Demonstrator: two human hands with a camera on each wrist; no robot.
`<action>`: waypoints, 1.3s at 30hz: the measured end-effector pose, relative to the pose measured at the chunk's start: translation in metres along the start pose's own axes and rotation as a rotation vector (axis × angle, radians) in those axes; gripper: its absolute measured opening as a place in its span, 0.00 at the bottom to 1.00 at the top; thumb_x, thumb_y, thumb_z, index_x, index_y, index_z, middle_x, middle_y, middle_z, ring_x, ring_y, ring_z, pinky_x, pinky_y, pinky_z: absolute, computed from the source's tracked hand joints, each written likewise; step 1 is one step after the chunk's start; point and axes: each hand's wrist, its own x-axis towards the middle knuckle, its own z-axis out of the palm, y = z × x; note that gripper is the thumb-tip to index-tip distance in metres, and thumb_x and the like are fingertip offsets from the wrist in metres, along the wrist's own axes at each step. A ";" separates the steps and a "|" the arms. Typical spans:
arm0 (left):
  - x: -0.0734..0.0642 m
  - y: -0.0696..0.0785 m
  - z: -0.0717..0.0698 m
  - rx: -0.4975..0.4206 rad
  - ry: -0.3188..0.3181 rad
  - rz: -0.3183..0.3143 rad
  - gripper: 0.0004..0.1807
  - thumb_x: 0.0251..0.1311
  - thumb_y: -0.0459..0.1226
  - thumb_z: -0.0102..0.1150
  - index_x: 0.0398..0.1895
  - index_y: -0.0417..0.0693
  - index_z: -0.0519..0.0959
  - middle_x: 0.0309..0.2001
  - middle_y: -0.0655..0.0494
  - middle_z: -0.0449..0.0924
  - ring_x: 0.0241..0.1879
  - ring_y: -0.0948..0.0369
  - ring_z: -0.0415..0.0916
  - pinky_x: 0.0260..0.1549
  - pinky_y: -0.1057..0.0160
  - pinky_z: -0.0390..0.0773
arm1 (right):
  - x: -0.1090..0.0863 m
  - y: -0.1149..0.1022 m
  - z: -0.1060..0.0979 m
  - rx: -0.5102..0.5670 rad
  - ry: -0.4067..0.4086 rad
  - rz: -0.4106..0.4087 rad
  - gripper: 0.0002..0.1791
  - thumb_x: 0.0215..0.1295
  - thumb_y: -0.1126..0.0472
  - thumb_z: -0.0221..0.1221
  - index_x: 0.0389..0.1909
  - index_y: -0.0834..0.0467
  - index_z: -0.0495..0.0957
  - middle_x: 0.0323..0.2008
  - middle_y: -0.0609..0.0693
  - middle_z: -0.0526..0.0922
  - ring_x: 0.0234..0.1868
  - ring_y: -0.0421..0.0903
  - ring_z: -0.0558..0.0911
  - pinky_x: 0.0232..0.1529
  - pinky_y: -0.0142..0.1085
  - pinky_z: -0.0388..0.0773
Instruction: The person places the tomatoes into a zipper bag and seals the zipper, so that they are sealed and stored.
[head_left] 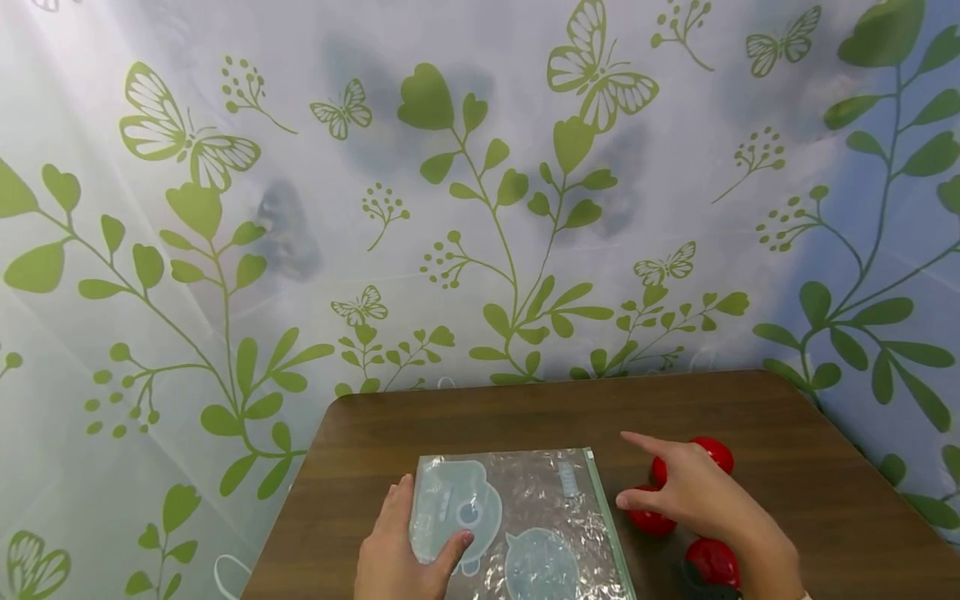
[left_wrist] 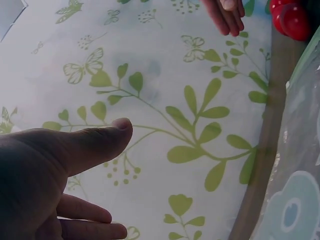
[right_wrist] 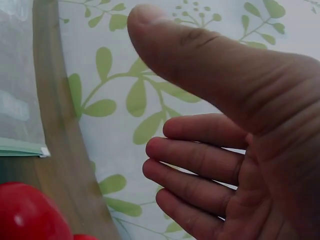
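A clear plastic zip bag (head_left: 525,508) with pale blue animal-shaped prints lies flat on the wooden table, its green slider edge (head_left: 606,517) on the right. My left hand (head_left: 408,542) is at the bag's left edge in the head view, thumb over the bag and fingers apart. Just right of the bag, my right hand (head_left: 705,492) is held over several glossy red round objects (head_left: 651,518), with thumb and index finger spread wide. In the right wrist view its fingers (right_wrist: 195,155) are extended and the palm holds nothing. The hand partly hides the red objects.
The brown table (head_left: 465,423) has rounded far corners. Behind it and at its sides hangs a whitish curtain (head_left: 480,208) printed with green leaves and butterflies. A thin white loop (head_left: 225,571) shows beside the table's left edge.
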 end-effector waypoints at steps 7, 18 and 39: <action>-0.001 0.005 0.022 -0.011 -0.096 -0.028 0.53 0.50 0.58 0.84 0.71 0.33 0.76 0.69 0.34 0.81 0.68 0.35 0.80 0.58 0.32 0.84 | 0.013 0.009 0.010 0.026 -0.039 -0.026 0.48 0.57 0.43 0.81 0.76 0.58 0.76 0.21 0.45 0.79 0.30 0.45 0.80 0.47 0.52 0.89; -0.010 -0.010 0.075 -0.010 -0.224 -0.049 0.49 0.52 0.56 0.83 0.65 0.26 0.78 0.64 0.29 0.83 0.67 0.30 0.79 0.64 0.30 0.79 | 0.023 0.022 0.030 0.022 -0.048 -0.028 0.42 0.55 0.49 0.83 0.70 0.57 0.82 0.59 0.61 0.90 0.52 0.56 0.90 0.60 0.61 0.86; -0.038 -0.016 0.142 0.197 -0.204 -0.222 0.49 0.33 0.54 0.91 0.53 0.28 0.81 0.63 0.26 0.79 0.66 0.27 0.73 0.65 0.27 0.75 | 0.034 0.036 0.055 0.015 -0.096 -0.003 0.36 0.58 0.52 0.82 0.66 0.60 0.84 0.64 0.61 0.87 0.67 0.64 0.85 0.67 0.67 0.79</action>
